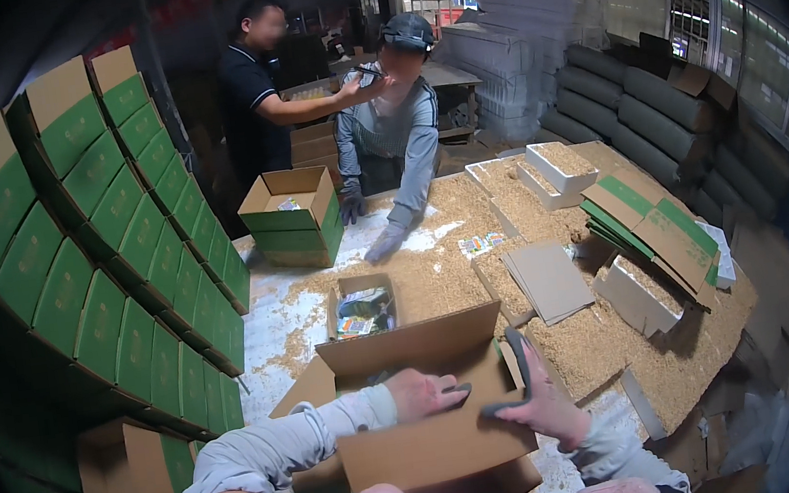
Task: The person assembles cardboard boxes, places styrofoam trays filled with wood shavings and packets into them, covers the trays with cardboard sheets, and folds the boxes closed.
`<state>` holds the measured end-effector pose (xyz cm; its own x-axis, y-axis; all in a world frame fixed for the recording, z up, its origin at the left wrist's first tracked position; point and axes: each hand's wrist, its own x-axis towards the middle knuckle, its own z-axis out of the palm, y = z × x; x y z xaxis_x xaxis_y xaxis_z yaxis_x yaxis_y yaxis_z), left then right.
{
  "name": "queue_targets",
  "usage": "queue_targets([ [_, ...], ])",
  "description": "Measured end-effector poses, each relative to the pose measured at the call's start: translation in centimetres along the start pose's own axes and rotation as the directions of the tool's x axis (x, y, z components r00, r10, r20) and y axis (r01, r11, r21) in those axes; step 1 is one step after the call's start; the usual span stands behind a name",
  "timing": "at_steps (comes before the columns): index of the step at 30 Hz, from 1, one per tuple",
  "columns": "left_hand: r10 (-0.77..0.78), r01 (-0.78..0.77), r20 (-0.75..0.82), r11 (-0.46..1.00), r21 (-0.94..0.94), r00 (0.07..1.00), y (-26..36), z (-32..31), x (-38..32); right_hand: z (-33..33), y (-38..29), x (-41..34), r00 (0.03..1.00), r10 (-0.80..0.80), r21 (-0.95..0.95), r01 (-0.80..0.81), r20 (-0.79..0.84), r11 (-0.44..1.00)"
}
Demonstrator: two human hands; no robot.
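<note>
A cardboard box [437, 442] with green lower sides stands in front of me with its flaps raised. My left hand [423, 393], in a pink glove with dark fingertips, reaches across the box opening behind the near flap. Its fingers point right, and whether anything is under them is hidden. My right hand [542, 398], gloved alike, is at the box's right side with thumb and fingers spread wide. Its thumb touches the near flap's right end, beside a narrow side flap [511, 363]. Just beyond stands a small open carton [331, 315] holding printed packets [356, 325].
Stacked green boxes [106, 304] line the left. Across the sawdust-strewn table [428, 279], a person with gloved hands leans beside an open box [293, 237]; another person holds out a dark object. Foam boxes [637, 298], grey sheets [549, 281] and flattened cartons [658, 229] lie right.
</note>
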<state>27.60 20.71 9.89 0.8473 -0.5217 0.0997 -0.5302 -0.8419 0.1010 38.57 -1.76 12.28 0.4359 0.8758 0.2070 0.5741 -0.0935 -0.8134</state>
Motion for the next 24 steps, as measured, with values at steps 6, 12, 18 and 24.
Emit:
queue_targets([
  [6, -0.522, 0.755, -0.622, 0.631, 0.179, 0.584, -0.2, -11.3, -4.8, 1.9, 0.2, 0.6, 0.977, 0.106, 0.126, -0.084, -0.186, 0.988],
  [12, -0.800, 0.432, 0.505, -0.350, -0.832, 0.324, 7.6, 0.1, -15.4, 2.7, -0.5, -1.7, 0.982, 0.168, 0.265, -0.141, -0.081, 0.954],
  [18, -0.614, 0.639, -0.464, 0.759, -0.125, 0.638, 15.2, 0.8, -15.4, -2.8, 0.7, 1.8, 0.909, 0.281, 0.944, -0.328, 0.309, 0.022],
  [24, -0.892, 0.731, -0.364, 0.435, -0.526, 0.269, 12.8, 3.0, -20.1, 3.6, -0.6, -3.8, 0.955, 0.290, -0.028, -0.292, -0.057, 0.956],
])
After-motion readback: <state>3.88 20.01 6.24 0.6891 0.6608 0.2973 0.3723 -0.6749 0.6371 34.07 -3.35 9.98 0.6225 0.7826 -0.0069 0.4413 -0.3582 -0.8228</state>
